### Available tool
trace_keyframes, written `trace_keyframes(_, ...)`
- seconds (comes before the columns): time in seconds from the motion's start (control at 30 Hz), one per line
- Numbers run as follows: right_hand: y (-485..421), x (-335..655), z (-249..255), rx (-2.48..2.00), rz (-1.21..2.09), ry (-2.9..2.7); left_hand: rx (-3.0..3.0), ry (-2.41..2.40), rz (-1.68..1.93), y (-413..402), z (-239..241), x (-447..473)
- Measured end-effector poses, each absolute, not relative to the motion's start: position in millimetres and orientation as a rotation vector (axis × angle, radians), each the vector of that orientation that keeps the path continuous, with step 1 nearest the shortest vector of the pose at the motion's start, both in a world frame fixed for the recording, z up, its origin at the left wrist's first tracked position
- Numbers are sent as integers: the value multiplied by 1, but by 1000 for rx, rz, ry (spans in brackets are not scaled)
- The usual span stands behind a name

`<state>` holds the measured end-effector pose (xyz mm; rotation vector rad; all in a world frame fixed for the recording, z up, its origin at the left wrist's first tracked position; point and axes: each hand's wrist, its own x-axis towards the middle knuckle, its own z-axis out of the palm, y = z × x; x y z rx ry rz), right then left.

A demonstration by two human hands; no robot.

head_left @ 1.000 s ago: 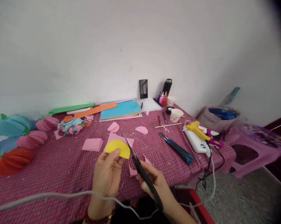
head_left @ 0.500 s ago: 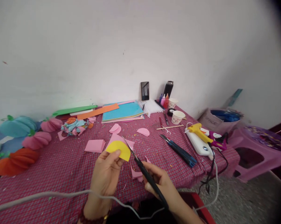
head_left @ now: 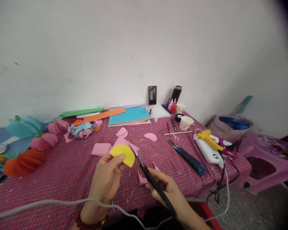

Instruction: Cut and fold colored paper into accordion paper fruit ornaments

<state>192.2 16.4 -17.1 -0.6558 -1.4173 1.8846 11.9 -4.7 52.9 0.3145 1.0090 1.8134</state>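
Observation:
My left hand (head_left: 110, 169) pinches a yellow paper half-disc (head_left: 125, 155) between thumb and fingers. Behind it shows pink paper (head_left: 121, 140), which may be held together with it. My right hand (head_left: 166, 187) is closed around black-handled scissors (head_left: 155, 185). Their metal blades lie along the right edge of the yellow half-disc; how far the blades are apart is hard to make out. Pink offcuts (head_left: 143, 180) lie under the scissors. Near my left hand is a stack of pink paper (head_left: 100, 149), and pink half-discs (head_left: 150, 137) lie farther back.
Paper pumpkins (head_left: 25, 162) stand at left near a heap of scraps (head_left: 83, 128). Coloured sheets (head_left: 129, 115) lie by the wall. On the right are a blue-black cutting tool (head_left: 187, 156), a paper cup (head_left: 186, 122), a yellow glue gun (head_left: 209, 139) and a power strip (head_left: 208, 151). A white cable (head_left: 69, 202) crosses in front.
The camera view has turned slightly left, so the table's contents appear farther right. Both hands keep nearly the same hold, with the blades still at the yellow paper's right edge.

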Motion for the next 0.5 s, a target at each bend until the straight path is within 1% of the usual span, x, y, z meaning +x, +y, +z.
trace_keyframes(0.27, 16, 191, -21, -694, 1856, -1461, 348, 985, 1818, -4, 51, 8)
trace_keyframes(0.5, 24, 203, -20, -559, 2025, -1470, 522, 1155, 1702, -1, 58, -7)
